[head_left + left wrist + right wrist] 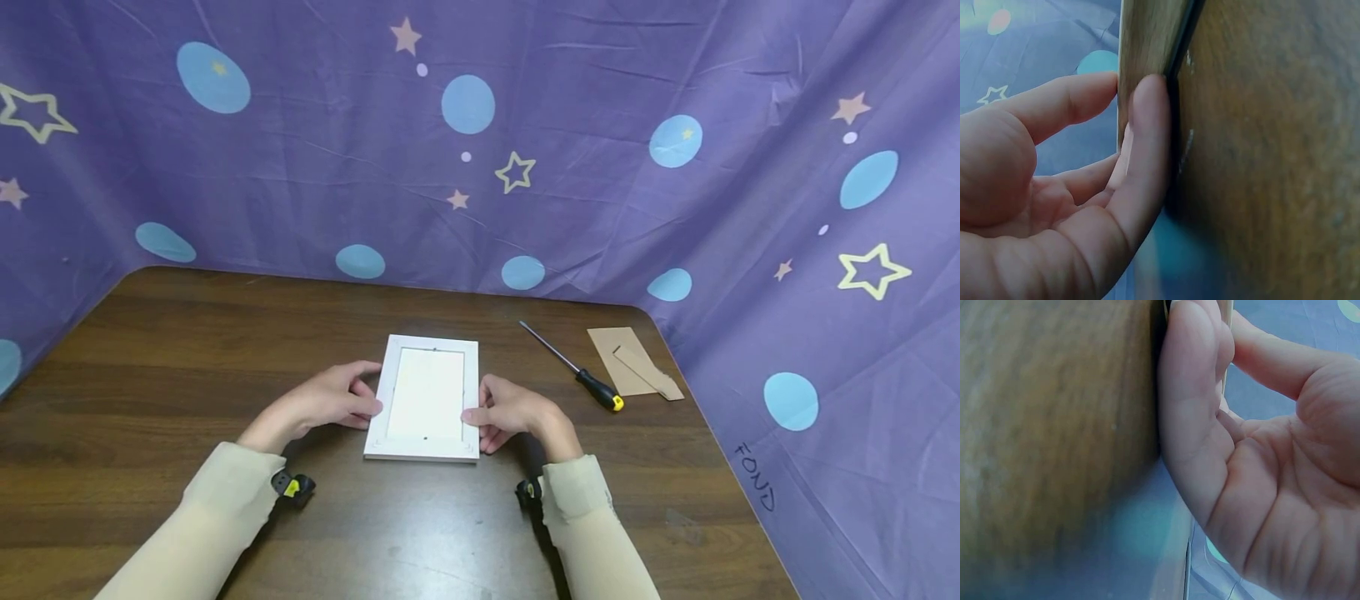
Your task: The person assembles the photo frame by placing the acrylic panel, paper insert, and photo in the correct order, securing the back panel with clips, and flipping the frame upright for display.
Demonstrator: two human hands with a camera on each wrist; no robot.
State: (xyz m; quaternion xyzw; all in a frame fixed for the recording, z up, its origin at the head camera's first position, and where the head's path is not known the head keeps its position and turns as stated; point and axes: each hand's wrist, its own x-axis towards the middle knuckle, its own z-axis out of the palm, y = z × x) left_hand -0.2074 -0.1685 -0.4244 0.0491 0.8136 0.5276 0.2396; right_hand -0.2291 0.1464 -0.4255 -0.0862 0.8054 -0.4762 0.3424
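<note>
A white picture frame (380,408) lies flat on the brown wooden table, its white inner panel (427,392) facing up. Small dark marks show at the top and bottom edges of that panel. My left hand (330,396) holds the left side of the frame, thumb at the upper edge and fingers along the side. In the left wrist view, the frame's light wood-toned side (1147,37) stands between thumb and fingertips. On the opposite side my right hand (517,411) pinches the edge, its thumb over the rim and the other fingers curled low against the side near the tabletop.
To the right lies a screwdriver (596,387) with a black and yellow handle, its shaft pointing toward the back. Beyond it is a tan cardboard backing (611,337) with a stand strip (648,373) across it. A purple patterned cloth (585,208) hangs behind the table (225,333).
</note>
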